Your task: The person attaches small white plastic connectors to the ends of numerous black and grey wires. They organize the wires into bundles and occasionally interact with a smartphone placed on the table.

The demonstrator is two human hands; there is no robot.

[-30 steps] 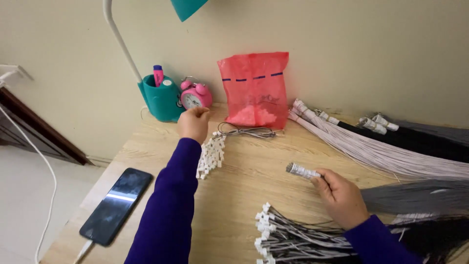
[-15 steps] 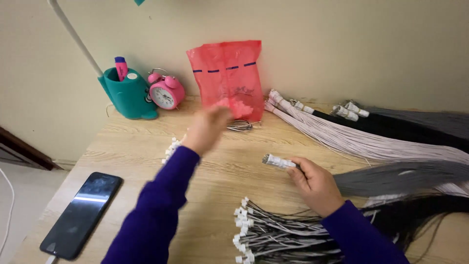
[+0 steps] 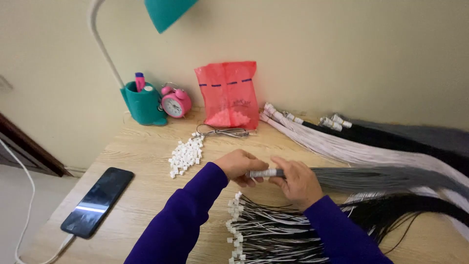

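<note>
A black phone (image 3: 97,201) lies near the wooden desk's (image 3: 146,146) left edge, charging cable attached. Along the back edge stand a teal lamp base (image 3: 142,102) holding a pink marker, a pink alarm clock (image 3: 176,102), and a red plastic bag (image 3: 228,94).

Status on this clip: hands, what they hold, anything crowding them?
Left hand and right hand both gripping grey wire bundle. Finished wires right below. White connectors lie apart.
</note>
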